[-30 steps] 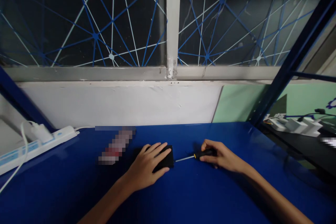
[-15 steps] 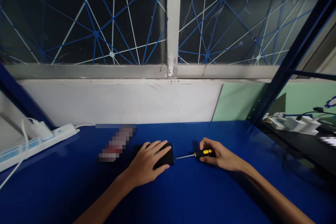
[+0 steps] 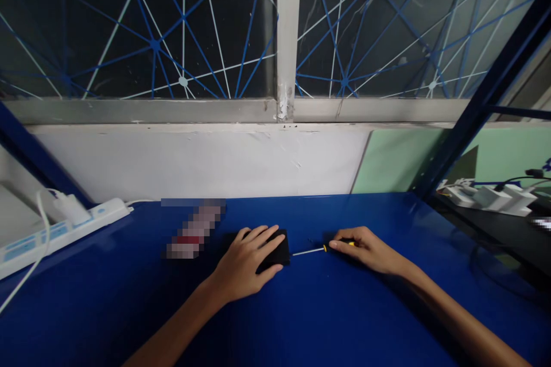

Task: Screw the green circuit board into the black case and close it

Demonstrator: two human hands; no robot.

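Screwdriver in the closed grip of the right hand, low over the blue bench. Points left, tip just beside the right edge of a flat black box; too small to tell if touching. Left hand open and spread on top of the box. Far left, white power strip.

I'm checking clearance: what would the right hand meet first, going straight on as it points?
Probably the black box under the left hand, screwdriver leading; whether the tip touches it is unclear.
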